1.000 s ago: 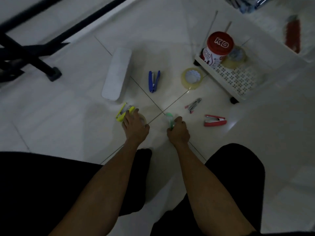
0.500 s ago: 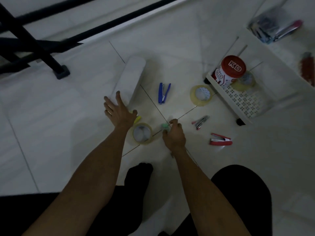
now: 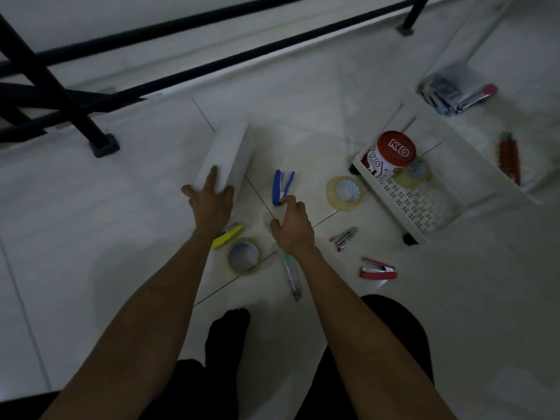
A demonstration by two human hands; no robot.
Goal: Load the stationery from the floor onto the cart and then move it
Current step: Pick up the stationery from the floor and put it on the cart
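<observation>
My left hand [image 3: 210, 198] grips the near end of a long white box [image 3: 227, 150] on the floor. My right hand [image 3: 292, 222] is open, its fingertips touching the near end of a blue stapler [image 3: 281, 184]. A green-tipped cutter [image 3: 292, 277] lies on the floor under my right wrist. A yellow stapler [image 3: 228, 236] and a tape roll [image 3: 242, 257] lie between my arms. Right of my hand are a second tape roll [image 3: 345, 192], a small pink stapler [image 3: 344, 237] and a red stapler [image 3: 378, 268]. The white cart [image 3: 424, 207] stands at the right.
The cart's low shelf holds a red-lidded canister [image 3: 391, 156] and a tape roll [image 3: 415, 174]. Its higher shelf carries a bag of pens [image 3: 454, 92] and a red object [image 3: 509, 159]. A black metal frame with a foot [image 3: 103, 147] stands at the left. My dark-socked foot [image 3: 227, 328] is below.
My left hand moved from the tape roll up onto the end of the white box. My right hand let the green cutter go and reached forward to the blue stapler.
</observation>
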